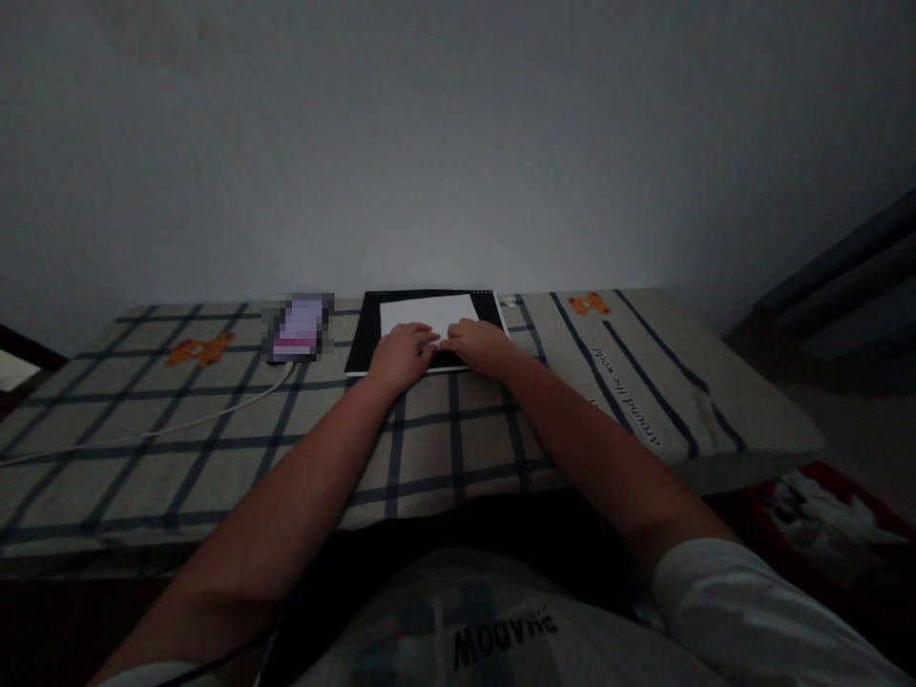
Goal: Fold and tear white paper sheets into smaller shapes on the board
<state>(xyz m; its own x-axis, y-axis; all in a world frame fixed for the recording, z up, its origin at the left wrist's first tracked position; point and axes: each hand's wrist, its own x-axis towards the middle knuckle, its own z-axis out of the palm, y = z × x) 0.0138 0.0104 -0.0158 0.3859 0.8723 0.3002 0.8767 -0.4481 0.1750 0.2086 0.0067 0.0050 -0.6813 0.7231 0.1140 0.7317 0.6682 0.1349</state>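
Observation:
A white sheet of paper point(429, 311) lies on a black board point(364, 334) at the far side of a checked cloth surface point(458, 448). My left hand point(402, 353) and my right hand point(478, 343) rest side by side on the near edge of the paper. The fingers of both hands curl down and press on the sheet, with fingertips nearly touching each other. What lies under the fingers is hidden.
A phone with a lit screen point(298, 327) lies left of the board, with a white cable point(178, 425) running off to the left. The cloth has orange bear prints point(200, 349) and printed words. A plain wall stands behind. Red and white items point(822, 506) sit low right.

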